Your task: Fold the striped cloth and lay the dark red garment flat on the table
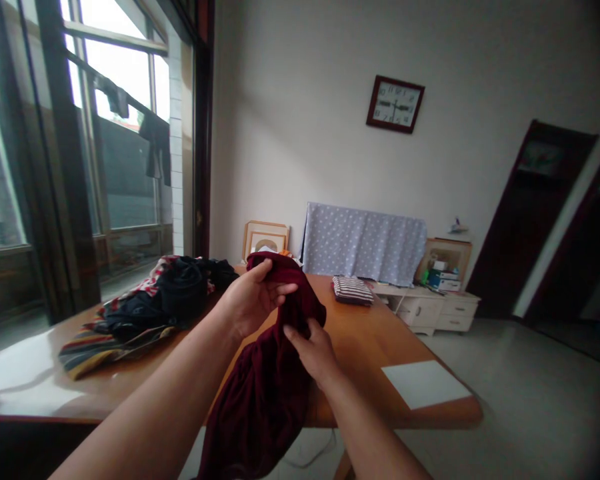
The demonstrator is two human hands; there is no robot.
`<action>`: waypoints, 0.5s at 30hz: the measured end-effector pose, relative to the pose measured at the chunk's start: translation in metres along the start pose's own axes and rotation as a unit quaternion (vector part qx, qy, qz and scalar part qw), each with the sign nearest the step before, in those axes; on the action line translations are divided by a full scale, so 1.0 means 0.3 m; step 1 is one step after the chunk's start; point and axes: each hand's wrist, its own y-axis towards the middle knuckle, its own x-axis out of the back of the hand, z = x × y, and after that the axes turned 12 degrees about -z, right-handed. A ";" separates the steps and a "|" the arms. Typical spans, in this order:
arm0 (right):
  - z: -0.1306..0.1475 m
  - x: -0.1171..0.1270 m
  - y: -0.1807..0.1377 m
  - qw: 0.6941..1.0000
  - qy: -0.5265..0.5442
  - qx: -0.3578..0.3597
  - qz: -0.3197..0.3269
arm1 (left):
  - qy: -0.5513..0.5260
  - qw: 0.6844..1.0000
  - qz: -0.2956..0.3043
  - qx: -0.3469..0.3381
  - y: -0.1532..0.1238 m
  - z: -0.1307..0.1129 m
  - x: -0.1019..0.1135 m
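A dark maroon garment [267,380] hangs in front of me, above the near edge of a wooden table [375,333]. My left hand [250,297] grips its upper bunched part, fingers curled round the cloth. My right hand [315,350] pinches the fabric a little lower and to the right. The rest of the cloth drapes down below the table's edge.
A heap of dark and striped clothes [145,310] lies on the table's left side. A folded striped item [353,291] sits at the far end and a white sheet [425,383] near the right corner. Windows stand left; a low white cabinet [430,307] beyond.
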 end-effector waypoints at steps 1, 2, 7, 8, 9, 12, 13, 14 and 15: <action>0.019 0.003 0.017 1.000 0.002 -0.006 -0.014 | 0.004 1.000 -0.003 -0.008 -0.003 -0.010 -0.003; 0.035 0.011 0.035 1.000 0.007 -0.019 -0.023 | 0.006 1.000 -0.013 -0.022 -0.001 -0.022 0.000; 0.070 0.123 0.145 0.984 0.119 -0.112 -0.074 | -0.017 0.986 -0.126 -0.105 0.067 -0.106 0.086; 0.076 0.154 0.175 0.978 0.152 -0.101 -0.105 | -0.032 0.981 -0.150 -0.119 0.083 -0.123 0.112; 0.084 0.186 0.207 0.968 0.185 -0.067 -0.157 | -0.047 0.975 -0.171 -0.135 0.097 -0.140 0.138; 0.132 0.279 0.302 0.940 0.234 0.025 -0.246 | -0.079 0.959 -0.209 -0.172 0.125 -0.188 0.209; 0.154 0.307 0.329 0.934 0.248 0.037 -0.254 | -0.088 0.957 -0.208 -0.179 0.128 -0.203 0.228; 0.175 0.332 0.352 0.920 0.278 0.063 -0.270 | -0.096 0.957 -0.200 -0.187 0.129 -0.218 0.245; 0.194 0.355 0.369 0.909 0.300 0.089 -0.276 | -0.105 0.957 -0.185 -0.198 0.128 -0.230 0.258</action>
